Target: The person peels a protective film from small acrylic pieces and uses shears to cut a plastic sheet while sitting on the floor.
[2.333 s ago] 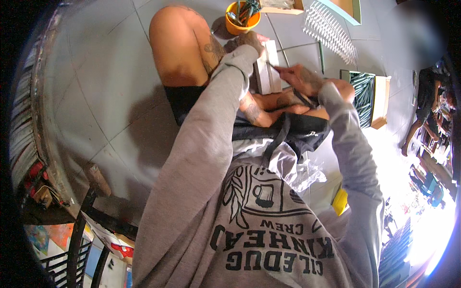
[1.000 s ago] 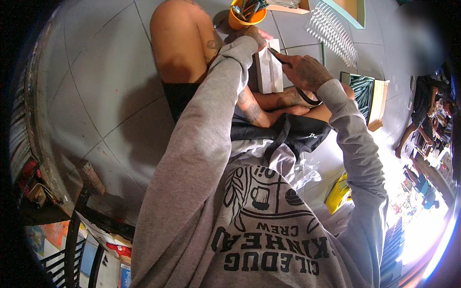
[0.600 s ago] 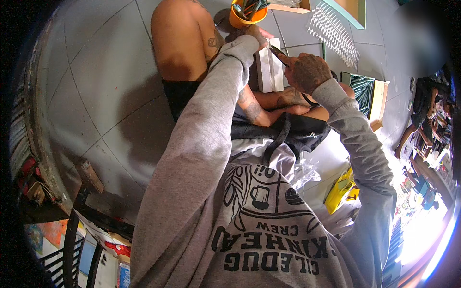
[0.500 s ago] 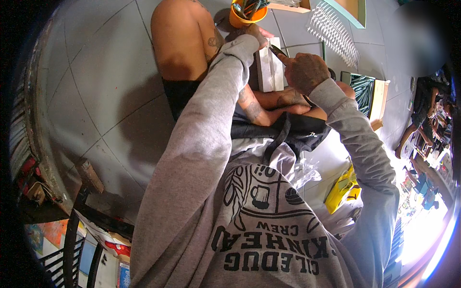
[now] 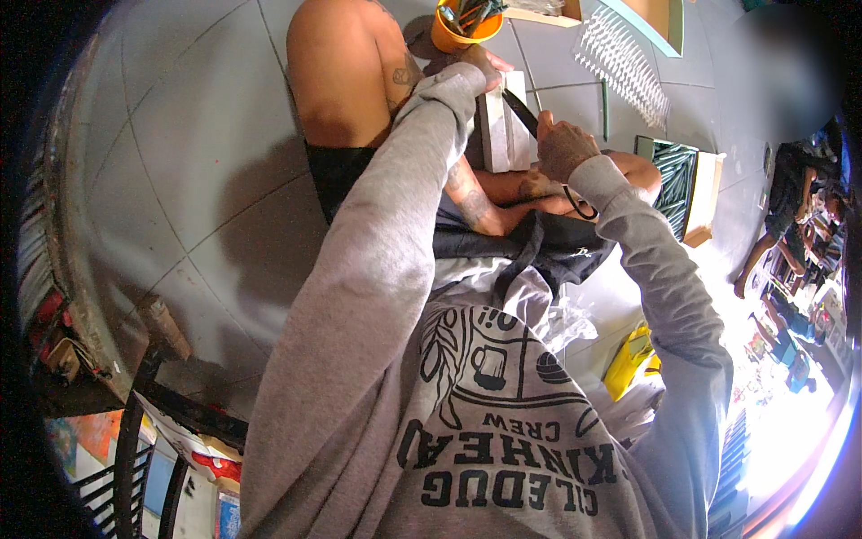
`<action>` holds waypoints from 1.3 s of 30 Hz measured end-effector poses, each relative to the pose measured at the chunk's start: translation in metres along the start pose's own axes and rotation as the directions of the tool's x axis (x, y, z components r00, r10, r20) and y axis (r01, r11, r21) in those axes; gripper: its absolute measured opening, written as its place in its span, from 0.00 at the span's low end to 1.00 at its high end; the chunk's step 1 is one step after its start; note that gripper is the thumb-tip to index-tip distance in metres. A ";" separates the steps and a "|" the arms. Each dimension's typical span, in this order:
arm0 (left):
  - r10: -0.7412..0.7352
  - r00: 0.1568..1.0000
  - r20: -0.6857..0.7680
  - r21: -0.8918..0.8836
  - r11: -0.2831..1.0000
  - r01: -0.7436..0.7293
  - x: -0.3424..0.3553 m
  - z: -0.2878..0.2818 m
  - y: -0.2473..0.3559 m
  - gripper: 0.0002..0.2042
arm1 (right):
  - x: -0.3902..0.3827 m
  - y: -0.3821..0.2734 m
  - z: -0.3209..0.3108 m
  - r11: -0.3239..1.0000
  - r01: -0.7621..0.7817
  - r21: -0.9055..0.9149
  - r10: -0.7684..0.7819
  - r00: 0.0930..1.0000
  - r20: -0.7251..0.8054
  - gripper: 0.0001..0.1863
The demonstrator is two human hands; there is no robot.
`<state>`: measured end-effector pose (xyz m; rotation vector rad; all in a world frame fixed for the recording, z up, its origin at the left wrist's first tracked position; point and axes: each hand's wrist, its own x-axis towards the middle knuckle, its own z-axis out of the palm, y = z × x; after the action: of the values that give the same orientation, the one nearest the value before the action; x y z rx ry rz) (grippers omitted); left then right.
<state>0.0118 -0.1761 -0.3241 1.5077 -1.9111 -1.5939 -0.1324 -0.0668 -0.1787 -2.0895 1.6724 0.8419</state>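
Note:
A pale oblong block (image 5: 505, 135) with a groove along it lies beyond my crossed legs. At its far end is my left hand (image 5: 480, 65), its fingers closed and pressed down there. What they pinch, if anything, is too small or hidden to name. My right hand (image 5: 566, 148), to the right of the block, is wrapped round the handle of a knife. The dark knife blade (image 5: 521, 111) slants up and left over the block, its tip close to my left fingers. A thin black loop (image 5: 582, 205) shows below my right wrist.
An orange bucket (image 5: 460, 34) of dark tools stands beyond my left hand. Rows of small white pieces (image 5: 620, 67) lie at far right, near a thin green stick (image 5: 605, 112). An open box (image 5: 705, 202) holds many dark green sticks. A yellow bag (image 5: 631, 364) lies lower right.
My right hand has drawn back toward me with the knife, and more of the blade now shows. The left hand stays at the block's far end.

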 end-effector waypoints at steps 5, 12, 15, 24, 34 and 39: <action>-0.002 1.000 0.011 0.012 1.000 0.002 -0.003 -0.001 0.007 0.18 | 0.012 0.001 -0.019 0.917 -0.224 0.329 0.087 0.920 0.382 0.26; 0.180 0.982 -0.054 -0.241 0.952 -0.188 0.020 0.007 -0.030 0.21 | 0.026 -0.010 0.024 0.847 -0.117 0.519 0.031 0.985 0.171 0.23; 0.129 0.991 -0.014 -0.280 0.951 -0.128 0.014 0.007 -0.025 0.20 | 0.029 -0.015 0.030 0.884 -0.130 0.449 0.104 0.991 0.083 0.19; -0.030 1.000 -0.001 -0.086 0.996 0.029 0.002 0.006 -0.006 0.16 | 0.033 0.008 0.008 0.982 0.092 0.164 -0.114 0.985 0.128 0.13; -0.060 0.984 -0.170 -0.183 0.983 0.028 0.017 0.020 -0.033 0.16 | 0.014 0.019 0.010 0.962 0.261 0.085 -0.274 0.936 0.222 0.17; -0.028 0.999 0.015 -0.105 0.994 0.030 0.002 0.004 -0.007 0.17 | -0.004 0.033 -0.004 0.901 0.018 0.434 -0.075 0.990 0.116 0.25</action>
<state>0.0117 -0.1745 -0.3325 1.4918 -1.7894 -1.6934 -0.1636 -0.0745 -0.1693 -1.7238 1.5620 0.5162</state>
